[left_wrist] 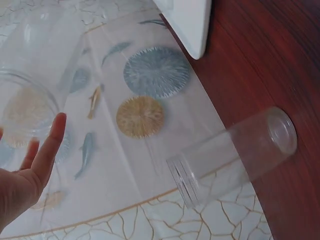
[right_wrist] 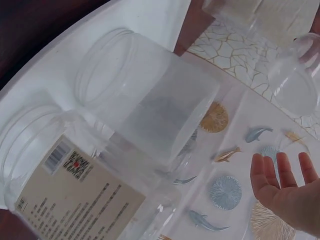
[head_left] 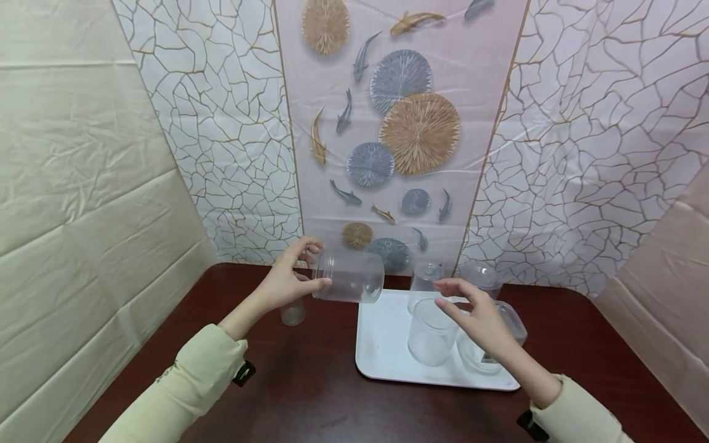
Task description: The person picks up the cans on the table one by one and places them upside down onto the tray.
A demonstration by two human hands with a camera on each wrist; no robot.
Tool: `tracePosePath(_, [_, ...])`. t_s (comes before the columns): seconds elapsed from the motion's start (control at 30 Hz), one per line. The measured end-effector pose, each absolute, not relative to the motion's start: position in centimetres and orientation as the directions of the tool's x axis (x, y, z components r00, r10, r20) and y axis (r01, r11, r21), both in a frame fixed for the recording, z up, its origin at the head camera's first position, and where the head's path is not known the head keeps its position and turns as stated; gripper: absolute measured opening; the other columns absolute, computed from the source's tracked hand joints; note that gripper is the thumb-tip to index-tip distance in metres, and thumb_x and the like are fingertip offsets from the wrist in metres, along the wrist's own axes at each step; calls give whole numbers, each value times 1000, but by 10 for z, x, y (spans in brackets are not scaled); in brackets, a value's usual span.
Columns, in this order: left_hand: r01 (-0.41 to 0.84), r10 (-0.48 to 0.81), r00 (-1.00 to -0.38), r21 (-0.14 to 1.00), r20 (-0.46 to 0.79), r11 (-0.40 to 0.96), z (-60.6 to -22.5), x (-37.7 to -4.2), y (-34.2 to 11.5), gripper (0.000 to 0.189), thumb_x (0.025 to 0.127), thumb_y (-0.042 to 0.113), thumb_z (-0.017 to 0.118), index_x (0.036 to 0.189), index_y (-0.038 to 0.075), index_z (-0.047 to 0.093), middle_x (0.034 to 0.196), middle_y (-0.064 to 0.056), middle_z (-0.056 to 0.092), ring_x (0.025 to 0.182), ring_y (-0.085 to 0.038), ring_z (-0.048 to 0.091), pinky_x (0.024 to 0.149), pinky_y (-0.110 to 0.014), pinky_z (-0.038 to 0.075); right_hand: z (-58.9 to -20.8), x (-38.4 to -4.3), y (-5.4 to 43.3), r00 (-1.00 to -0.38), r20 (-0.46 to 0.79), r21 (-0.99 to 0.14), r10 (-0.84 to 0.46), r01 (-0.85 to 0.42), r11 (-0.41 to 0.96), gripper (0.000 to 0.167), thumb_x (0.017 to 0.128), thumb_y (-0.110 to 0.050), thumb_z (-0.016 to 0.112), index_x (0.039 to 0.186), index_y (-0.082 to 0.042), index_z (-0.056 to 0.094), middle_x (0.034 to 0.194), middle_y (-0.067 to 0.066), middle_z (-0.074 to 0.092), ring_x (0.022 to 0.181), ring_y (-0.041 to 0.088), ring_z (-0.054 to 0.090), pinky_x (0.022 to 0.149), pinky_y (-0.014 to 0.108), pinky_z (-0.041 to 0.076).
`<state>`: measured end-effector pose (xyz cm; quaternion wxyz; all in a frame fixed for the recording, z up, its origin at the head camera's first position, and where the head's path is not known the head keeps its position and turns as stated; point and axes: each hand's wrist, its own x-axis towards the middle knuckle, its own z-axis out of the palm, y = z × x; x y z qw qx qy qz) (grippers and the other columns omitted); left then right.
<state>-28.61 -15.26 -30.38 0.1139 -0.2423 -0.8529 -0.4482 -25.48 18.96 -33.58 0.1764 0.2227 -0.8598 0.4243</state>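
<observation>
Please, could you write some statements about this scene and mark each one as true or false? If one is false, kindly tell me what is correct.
1. The left hand holds a clear jar sideways. True.
2. Both hands hold jars. False: the right hand holds nothing.
3. The tray is green. False: it is white.
4. A labelled jar shows a barcode. True.
5. Every jar is on the tray. False: a slim jar stands on the table, left of the tray.
</observation>
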Motion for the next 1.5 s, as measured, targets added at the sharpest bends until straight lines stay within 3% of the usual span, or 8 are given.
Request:
tracePosePath(0.2, [520, 266, -854, 763, 448, 383, -307, -288, -139, 58, 78, 16, 76, 127, 17, 46, 126, -10, 46, 112, -33, 52, 81, -45, 53, -330, -253, 186, -859, 471, -756, -198, -510, 410, 29, 93, -13, 58, 120, -1, 59, 108, -15, 60, 96, -7, 55, 79, 16, 51])
tracePosePath(0.33, [521, 259, -852, 791, 455, 321, -306, -289, -127, 57, 78, 13, 75, 127, 16, 45, 126, -10, 45, 114, -31, 52, 82, -44, 53, -327, -254, 184, -881, 439, -809, -177, -473, 349, 32, 95, -17, 57, 123, -1, 55, 106, -27, 56, 96, -5, 55, 78, 16, 51])
tracePosePath(0.67, [568, 298, -814, 790, 498, 230, -295, -293, -100, 56, 78, 10, 74, 127, 14, 47, 127, -15, 45, 116, -34, 51, 80, -41, 54, -317, -260, 176, -950, 279, -943, -141, -299, 146, 46, 97, -22, 53, 135, 0, 40, 115, -15, 53, 108, 2, 51, 82, 22, 53])
tracePosePath(0.8, [582, 313, -803, 783, 508, 222, -294, -293, -91, 56, 78, 11, 75, 127, 16, 48, 128, -13, 47, 115, -31, 52, 78, -41, 55, -314, -261, 174, -959, 235, -967, -159, -248, 66, 47, 98, -24, 50, 139, -5, 36, 125, -4, 45, 120, 16, 43, 84, 25, 53])
tracePosePath(0.93, [588, 315, -796, 784, 517, 200, -295, -292, -84, 56, 78, 10, 75, 126, 17, 48, 128, -12, 49, 113, -29, 53, 77, -43, 55, -311, -261, 173, -961, 211, -977, -177, -212, -13, 44, 99, -23, 48, 139, -11, 34, 129, -2, 39, 123, 25, 35, 84, 28, 53])
tracePosePath(1.27, [597, 310, -786, 787, 535, 156, -298, -291, -79, 55, 77, 8, 74, 125, 15, 48, 126, -10, 49, 112, -32, 54, 76, -40, 56, -304, -259, 170, -954, 219, -976, -205, -215, -45, 47, 99, -23, 45, 143, -16, 30, 135, 2, 31, 124, 25, 31, 85, 31, 50])
tracePosePath(1.5, [582, 347, -788, 799, 509, 149, -301, -289, -76, 55, 80, 11, 72, 128, 18, 46, 129, -6, 46, 115, -26, 53, 78, -40, 55, -301, -256, 169, -958, 201, -979, -205, -187, -87, 46, 97, -25, 47, 140, -19, 30, 130, 7, 31, 105, 7, 51, 82, 28, 52])
